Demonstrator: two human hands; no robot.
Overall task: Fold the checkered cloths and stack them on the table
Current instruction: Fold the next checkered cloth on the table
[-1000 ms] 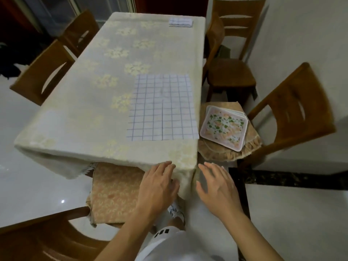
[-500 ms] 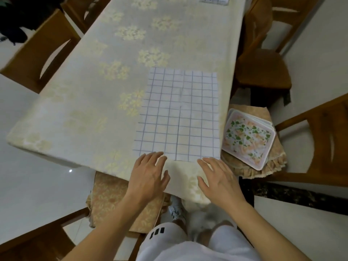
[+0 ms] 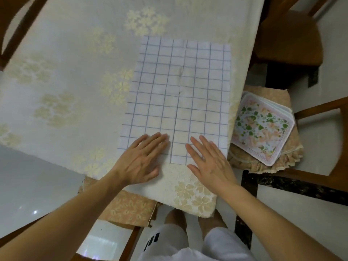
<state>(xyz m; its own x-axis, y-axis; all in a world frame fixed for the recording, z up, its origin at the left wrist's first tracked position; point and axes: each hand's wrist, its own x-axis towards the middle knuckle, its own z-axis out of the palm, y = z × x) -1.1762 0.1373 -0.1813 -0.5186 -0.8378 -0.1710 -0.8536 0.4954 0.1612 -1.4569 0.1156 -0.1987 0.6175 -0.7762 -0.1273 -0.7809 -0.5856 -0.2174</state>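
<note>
From the head view, the checkered cloth [image 3: 178,98] is lying spread flat on the table [image 3: 75,72], over by its right edge and close to the near corner, with a crease running down the middle. The person's left hand [image 3: 140,161] is resting palm-down on the cloth's near left part, fingers stretched out and apart, so the grip isn't clamped on anything. The right hand [image 3: 210,162] is doing the same thing on the near right part, flat and open, fingers spread, heel of the palm sitting on the floral tablecloth [image 3: 188,185] just below the cloth's edge. Off to the right, a stack of floral trays [image 3: 261,129] is sitting on a cushioned chair [image 3: 290,147], just beside the table.
</note>
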